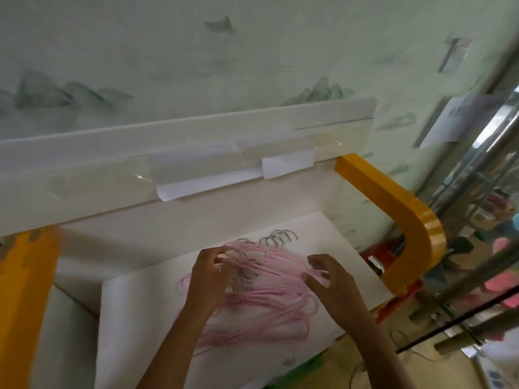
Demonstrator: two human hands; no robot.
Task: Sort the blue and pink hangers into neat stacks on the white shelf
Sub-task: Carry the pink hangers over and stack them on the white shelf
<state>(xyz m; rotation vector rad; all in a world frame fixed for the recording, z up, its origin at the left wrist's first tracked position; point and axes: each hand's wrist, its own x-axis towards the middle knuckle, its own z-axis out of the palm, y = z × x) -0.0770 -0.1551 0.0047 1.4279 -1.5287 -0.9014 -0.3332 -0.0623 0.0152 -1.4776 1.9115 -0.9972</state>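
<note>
A pile of pink hangers (264,304) with metal hooks (278,238) lies on the white shelf (134,304). My left hand (209,279) sits over the pile's upper left, its fingertips pinching pink wires near the hooks. My right hand (328,279) is at the pile's right side, fingers curled round the ends of several pink hangers. No blue hangers are in view. Motion blur hides the exact finger contact.
An upper white shelf (179,153) with taped paper labels overhangs the back. Yellow frame posts stand at the left (25,290) and curve round the right (407,220). A glass and metal door (477,192) is at the far right.
</note>
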